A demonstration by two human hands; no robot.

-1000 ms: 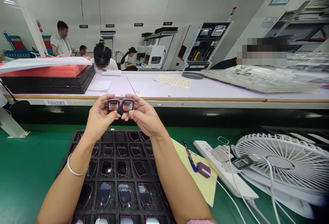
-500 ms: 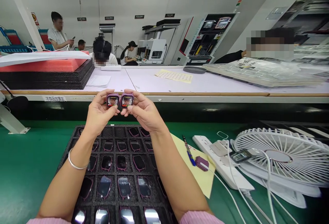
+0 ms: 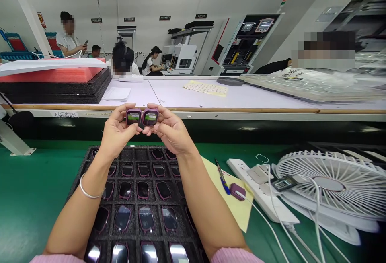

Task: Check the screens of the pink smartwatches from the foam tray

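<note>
Two purple smartwatch bodies without straps are held up side by side over the far edge of a black foam tray (image 3: 134, 201). My left hand (image 3: 116, 128) is closed on the left smartwatch (image 3: 133, 116), thumb at its lower edge. Around the right smartwatch (image 3: 150, 117) my right hand (image 3: 169, 128) is closed in the same way. Both lit screens face me and show green and white patches on dark; the text is too small to read. Below, the tray's compartments hold several similar purple-framed watches, screens up. Some compartments at the far side are hidden by my arms.
Right of the tray lie a yellow sheet (image 3: 241, 210), a pen (image 3: 222, 176), a purple watch-like piece (image 3: 237, 191) on a cable, a white power strip (image 3: 259, 190) and a fan (image 3: 328, 184). A white shelf (image 3: 169, 94) runs across ahead. Several people are beyond.
Both watch screens have switched from a camera-like picture to a dark screen with green and white patches. My hands keep their hold and have barely shifted.
</note>
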